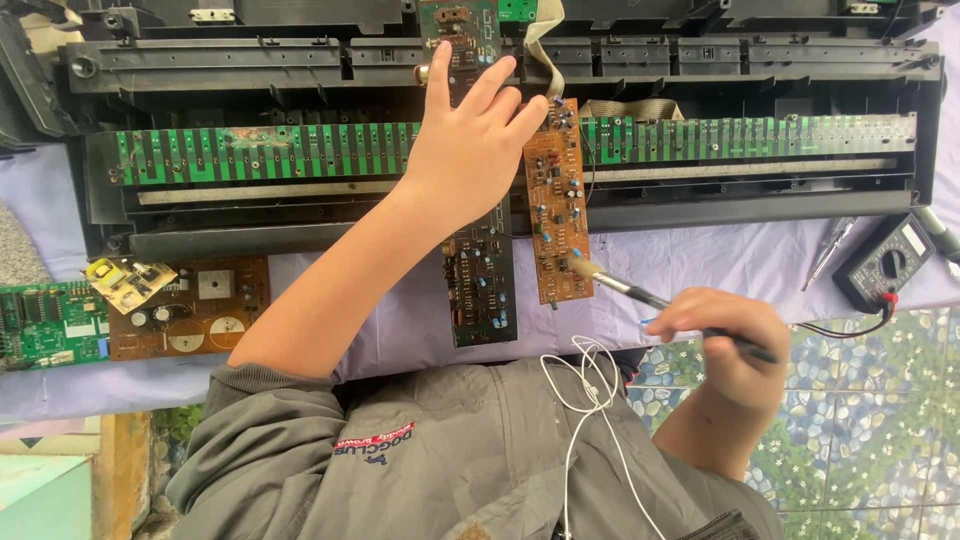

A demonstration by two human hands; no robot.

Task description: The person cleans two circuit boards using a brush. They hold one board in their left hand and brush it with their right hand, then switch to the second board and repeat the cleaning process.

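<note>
My left hand [470, 150] lies flat, fingers spread, on a long dark circuit board [480, 285] that runs from the open keyboard chassis toward me. Beside it on the right lies a narrow brown circuit board [555, 215] with small components. My right hand [725, 335] grips a small brush [640, 295] whose bristle tip touches the lower end of the brown board.
A black keyboard chassis [700, 60] with long green contact strips [750, 135] spans the purple cloth. A multimeter [888, 262] with leads and a screwdriver [830, 250] sit at right. A brown board [195, 310] and a green board [45, 322] lie at left. White earphone cable [590, 390] hangs over my jacket.
</note>
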